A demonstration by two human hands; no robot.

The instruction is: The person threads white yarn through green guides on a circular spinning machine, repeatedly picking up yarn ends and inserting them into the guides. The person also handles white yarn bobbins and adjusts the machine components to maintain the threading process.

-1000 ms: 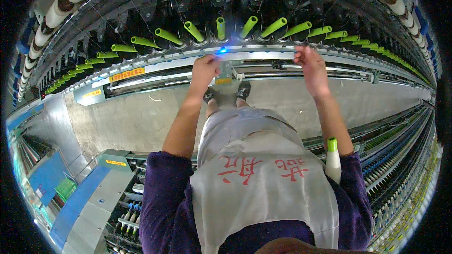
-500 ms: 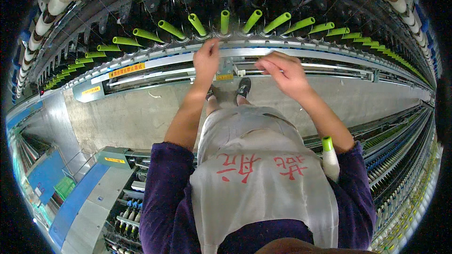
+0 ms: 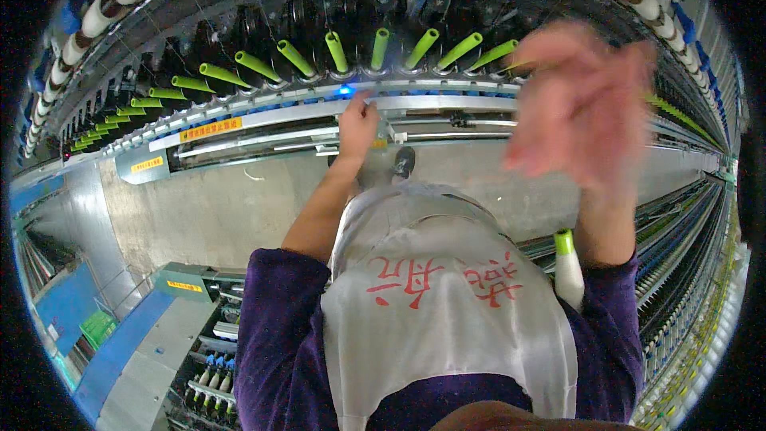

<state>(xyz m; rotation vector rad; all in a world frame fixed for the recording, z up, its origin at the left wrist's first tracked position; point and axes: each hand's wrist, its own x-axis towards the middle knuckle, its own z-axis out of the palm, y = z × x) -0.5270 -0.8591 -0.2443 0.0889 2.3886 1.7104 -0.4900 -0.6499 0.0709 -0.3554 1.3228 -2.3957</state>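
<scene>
My left hand (image 3: 357, 124) reaches forward to the metal rail (image 3: 447, 104) of a spinning machine, fingertips touching it just below a small blue light (image 3: 345, 91). Whether it pinches anything is not visible. My right hand (image 3: 582, 104) is raised close to the camera, blurred, fingers apart and holding nothing. A row of bright green empty bobbin tubes (image 3: 336, 51) sticks out of the machine above the rail. I wear a white apron (image 3: 447, 311) with red characters over purple sleeves.
A white yarn bobbin with a green tip (image 3: 567, 267) stands by my right elbow. Large white roving bobbins (image 3: 96, 12) hang along the top. A grey floor aisle (image 3: 215, 207) runs along the machine, with a blue-and-grey cabinet (image 3: 152, 327) at lower left.
My right hand has lifted off the rail and swung up toward the camera, now large and blurred. My left hand stays at the rail near the blue light.
</scene>
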